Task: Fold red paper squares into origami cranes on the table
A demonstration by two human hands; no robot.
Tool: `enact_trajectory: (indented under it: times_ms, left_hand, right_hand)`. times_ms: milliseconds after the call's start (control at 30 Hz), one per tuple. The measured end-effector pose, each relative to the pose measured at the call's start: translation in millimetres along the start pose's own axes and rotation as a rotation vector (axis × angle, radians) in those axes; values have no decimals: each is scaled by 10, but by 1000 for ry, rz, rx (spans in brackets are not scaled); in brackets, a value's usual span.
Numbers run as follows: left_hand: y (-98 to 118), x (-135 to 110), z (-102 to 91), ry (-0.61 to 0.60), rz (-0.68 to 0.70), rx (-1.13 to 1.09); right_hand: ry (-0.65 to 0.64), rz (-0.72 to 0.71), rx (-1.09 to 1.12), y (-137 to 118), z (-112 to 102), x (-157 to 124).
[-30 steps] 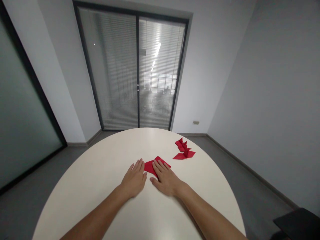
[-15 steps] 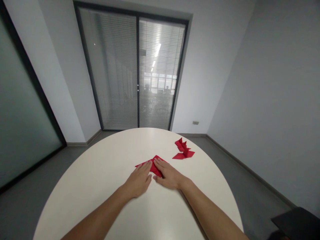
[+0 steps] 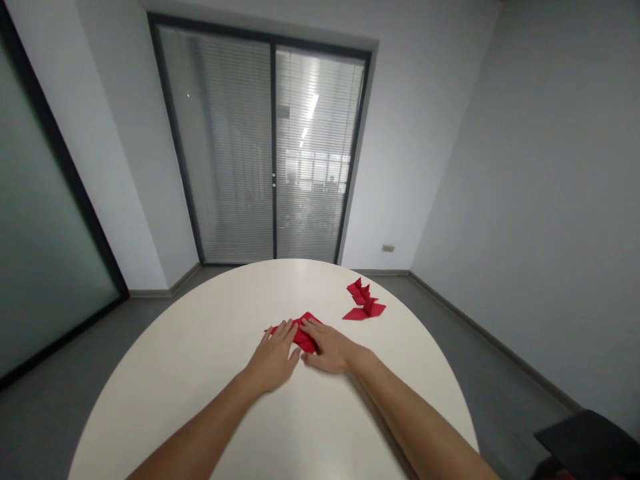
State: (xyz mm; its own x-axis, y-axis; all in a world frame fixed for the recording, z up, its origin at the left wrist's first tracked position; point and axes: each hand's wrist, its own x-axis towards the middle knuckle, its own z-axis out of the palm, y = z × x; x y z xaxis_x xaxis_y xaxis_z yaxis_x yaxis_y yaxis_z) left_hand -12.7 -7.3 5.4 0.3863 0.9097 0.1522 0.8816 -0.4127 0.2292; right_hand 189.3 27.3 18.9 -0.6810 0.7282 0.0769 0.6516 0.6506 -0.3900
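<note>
A sheet of folded red paper (image 3: 305,341) lies on the round table in front of me, partly covered by both hands. My left hand (image 3: 273,357) rests flat on its left part, fingers stretched out and thumb apart. On its right part lies my right hand (image 3: 327,345), also flat with the fingers extended and the thumb pointing left. A pointed tip of the paper shows beyond the left fingers, and another corner shows above the right fingertips. The underside and exact fold are hidden.
Folded red paper cranes or similar shapes (image 3: 367,308) sit near the table's far right edge. The white round table (image 3: 190,373) fills the foreground. A dark chair-like object (image 3: 590,437) stands at lower right. Glass panels with blinds (image 3: 225,153) are behind the table.
The view has shifted slightly, so everything sits a little further left. My left fingers are spread a bit more over the paper; both hands stay on it.
</note>
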Motion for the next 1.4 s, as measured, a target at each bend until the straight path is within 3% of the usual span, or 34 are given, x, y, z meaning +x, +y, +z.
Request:
enact_trajectory:
  times_ms: [67,300,467,700,933,1133,1400]
  left_hand:
    - [3,0,-6,5,1,7]
    - [-35,-10,-1,22,11,-10]
    - [-38,-12,4,35,23,-9]
    - [-58,-7,45,141,74,-43]
    - [-57,26,12,239,134,-143]
    - [-39,24,-94,238,29,-140]
    - [-21,32,-92,392,-96,-353]
  right_hand:
    - [13,-29,3,45,16,-3]
    - [245,-167,65,-24,31,-131]
    - [263,-79,-12,-112,-28,-154]
    - [292,-60,-17,-142,-57,-133]
    - [329,-1,157,-158,-59,-169]
    - [355,22,330,-119,-87,-209]
    - [535,82,648,34,-41,-118]
